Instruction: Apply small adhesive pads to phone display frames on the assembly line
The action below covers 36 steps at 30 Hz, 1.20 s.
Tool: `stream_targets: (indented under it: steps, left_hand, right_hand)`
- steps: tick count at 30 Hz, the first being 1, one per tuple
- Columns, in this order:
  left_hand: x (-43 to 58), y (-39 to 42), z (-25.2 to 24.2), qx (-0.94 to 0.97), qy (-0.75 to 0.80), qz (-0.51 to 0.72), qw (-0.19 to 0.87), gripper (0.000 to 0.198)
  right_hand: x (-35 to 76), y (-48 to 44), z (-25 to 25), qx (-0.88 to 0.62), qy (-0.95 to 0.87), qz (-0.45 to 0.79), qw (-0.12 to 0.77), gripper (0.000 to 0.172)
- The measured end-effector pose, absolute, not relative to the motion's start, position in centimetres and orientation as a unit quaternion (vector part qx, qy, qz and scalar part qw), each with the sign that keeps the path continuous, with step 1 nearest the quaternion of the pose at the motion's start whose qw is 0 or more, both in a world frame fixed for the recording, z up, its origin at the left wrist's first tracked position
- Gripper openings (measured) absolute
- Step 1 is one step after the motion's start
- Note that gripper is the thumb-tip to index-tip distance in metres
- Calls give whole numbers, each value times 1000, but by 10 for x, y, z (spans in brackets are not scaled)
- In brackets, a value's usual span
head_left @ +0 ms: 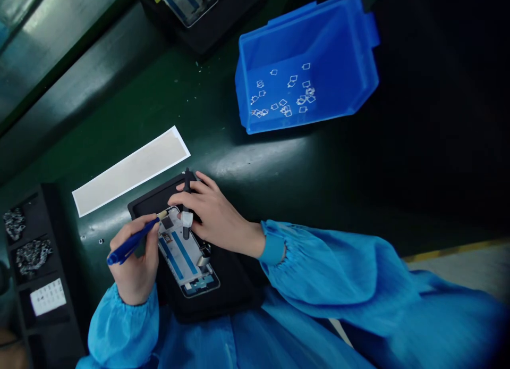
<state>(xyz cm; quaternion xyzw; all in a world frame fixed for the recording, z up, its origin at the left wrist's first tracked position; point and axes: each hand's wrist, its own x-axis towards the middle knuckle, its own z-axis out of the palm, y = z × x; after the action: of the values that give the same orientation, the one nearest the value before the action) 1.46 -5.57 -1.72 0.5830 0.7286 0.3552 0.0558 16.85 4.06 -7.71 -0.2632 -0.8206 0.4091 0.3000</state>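
Observation:
A phone frame [187,260] with blue strips lies in a black holder [235,289] in front of me. My left hand [135,262] is closed round a blue pen-like tool [129,245] whose pale tip touches the frame's upper end. My right hand [213,212] grips a thin black tool [186,201], its tip down on the frame. A white cot covers one fingertip. Both arms wear blue sleeves.
A blue bin [306,66] holding several small clear parts stands at the back right. A white paper strip [131,169] lies left of the holder. A black compartment tray [37,268] with small parts sits far left. Another holder with a phone frame [187,2] is at the top.

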Motion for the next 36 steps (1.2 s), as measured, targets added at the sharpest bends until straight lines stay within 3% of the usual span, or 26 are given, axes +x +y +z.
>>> stream_targets:
  steps: [12,22,27,31,36]
  left_hand:
    - [17,-57,-20,633,690,349,35,23]
    - [11,-53,-15,667,702,249,-8,11]
    - [3,-57,-25,522,752,391,97,15]
    - [-3,-66,-31,451,694,557,70,16]
    - [-3,-70,-45,430,701,546,163,9]
  right_hand:
    - [169,40,-76,-262,-822,409,296,32]
    - [168,40,-76,-273,-823,413,280,24]
    - [170,39,-75,-275,-811,415,309,31]
    - [180,39,-70,-284,-739,452,412,30]
    - [179,36,-58,-270,-688,550,389,28]
